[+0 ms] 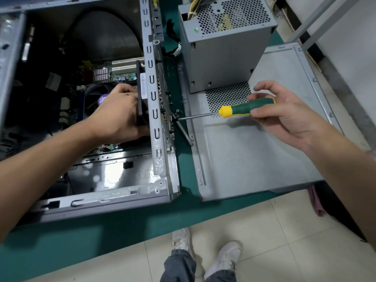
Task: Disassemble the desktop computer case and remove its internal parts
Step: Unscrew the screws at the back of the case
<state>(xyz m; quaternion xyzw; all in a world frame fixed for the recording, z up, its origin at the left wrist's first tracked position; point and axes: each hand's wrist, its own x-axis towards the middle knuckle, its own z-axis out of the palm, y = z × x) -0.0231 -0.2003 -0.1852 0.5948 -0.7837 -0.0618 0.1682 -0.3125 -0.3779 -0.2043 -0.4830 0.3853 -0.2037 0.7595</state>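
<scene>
Head view. The open computer case (91, 123) lies on its side on the green bench (126, 226), filling the left half of the frame, its motherboard (120, 75) visible inside. The left hand (120, 117) reaches into the case at centre left, its grip closed around a black case fan (141, 82) that sits against the inner face of the case's perforated rear wall (154, 110). The right hand (284, 112), at centre right, pinches the green-and-yellow screwdriver (240, 109) by its handle; the shaft runs left, its tip touching the outer face of that rear wall. Right of the case, the detached side panel (254, 159) lies flat on the bench, and the removed power supply (223, 43) stands on its upper end, in the upper centre of the frame.
</scene>
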